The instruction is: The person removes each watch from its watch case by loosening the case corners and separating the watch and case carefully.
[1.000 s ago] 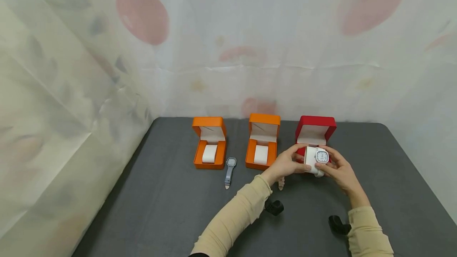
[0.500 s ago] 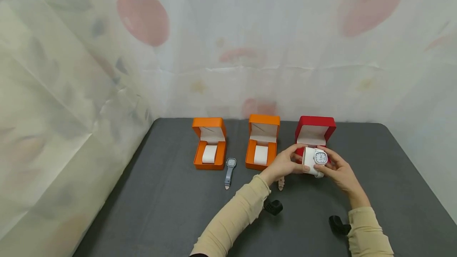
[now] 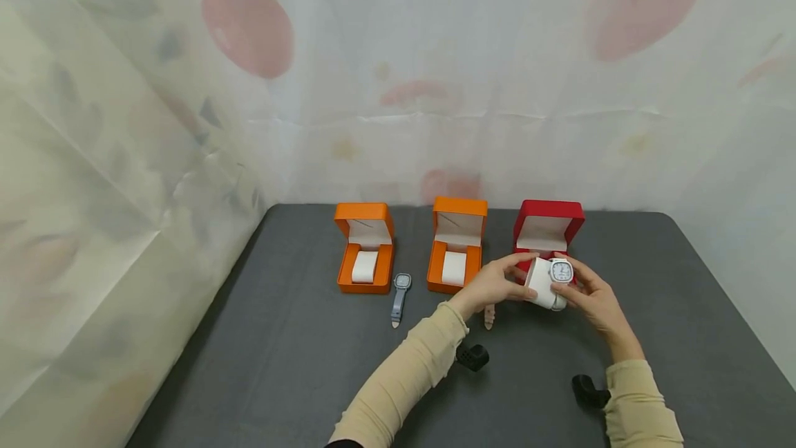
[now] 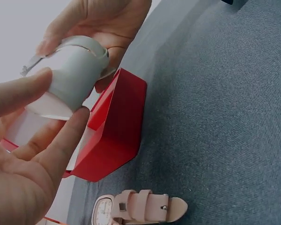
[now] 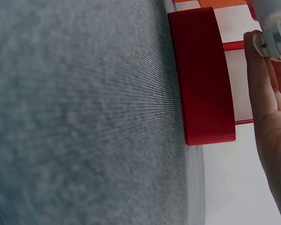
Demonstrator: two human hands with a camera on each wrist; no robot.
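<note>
In the head view my left hand [image 3: 494, 285] pinches the left end of a white watch cushion [image 3: 538, 283] between thumb and fingers. A white wristwatch [image 3: 562, 271] is wrapped round the cushion's right end. My right hand [image 3: 591, 299] holds that end, its thumb by the watch face and its fingers behind. Both hands hold the cushion in the air in front of an open red watch box [image 3: 550, 209]. The left wrist view shows the white cushion [image 4: 75, 75] between both hands, above the red box [image 4: 117, 126]. Only part of the right hand [image 5: 271, 108] shows in the right wrist view.
Two open orange watch boxes [image 3: 365, 213] [image 3: 460, 206], each with a white cushion inside, stand to the left. A blue-grey watch [image 3: 401, 296] lies between them, nearer the front. A pink watch [image 4: 150, 208] lies by my left wrist. The grey table [image 3: 280, 365] meets a printed curtain behind.
The cushion with the watch has tilted a little, its face shifting slightly left and then back right. Both hands keep their hold; the boxes and other watches stay put.
</note>
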